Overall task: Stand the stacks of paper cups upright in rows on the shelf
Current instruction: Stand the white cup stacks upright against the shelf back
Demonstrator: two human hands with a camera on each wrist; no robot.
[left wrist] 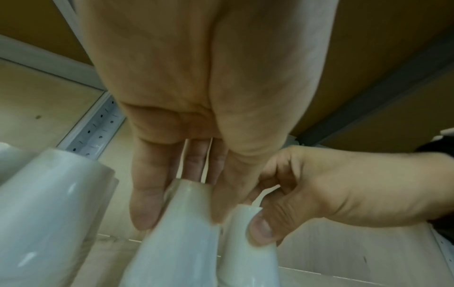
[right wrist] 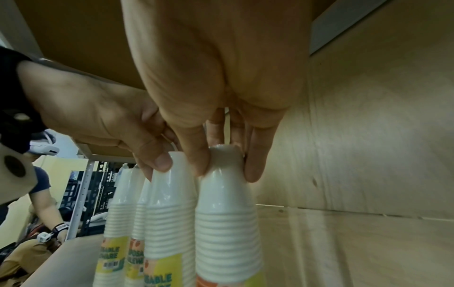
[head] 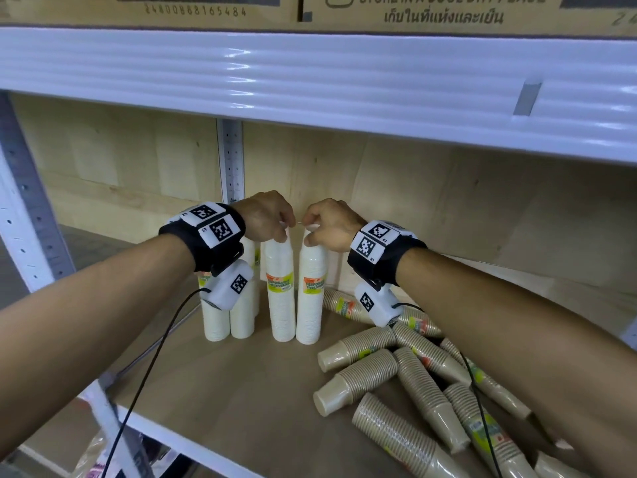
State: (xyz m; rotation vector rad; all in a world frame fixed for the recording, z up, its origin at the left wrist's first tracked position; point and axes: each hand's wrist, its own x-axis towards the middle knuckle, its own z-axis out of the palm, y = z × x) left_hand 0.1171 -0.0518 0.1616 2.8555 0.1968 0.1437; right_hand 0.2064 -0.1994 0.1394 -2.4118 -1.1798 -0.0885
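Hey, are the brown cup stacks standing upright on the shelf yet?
No, the brown cup stacks lie on their sides in a jumbled pile on the shelf, right of the upright white stacks.

Printed cardboard boxes [head: 448, 10] above; another person [right wrist: 36, 194] beyond the shelving.

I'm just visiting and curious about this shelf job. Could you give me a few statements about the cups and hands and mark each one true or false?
1. Each hand grips the top of a white stack: left hand on one, right hand on another. True.
2. The brown stacks stand upright. False: they lie in a heap on the shelf.
3. The two gripped stacks stand side by side. True.
4. All white stacks lie flat. False: they stand upright.
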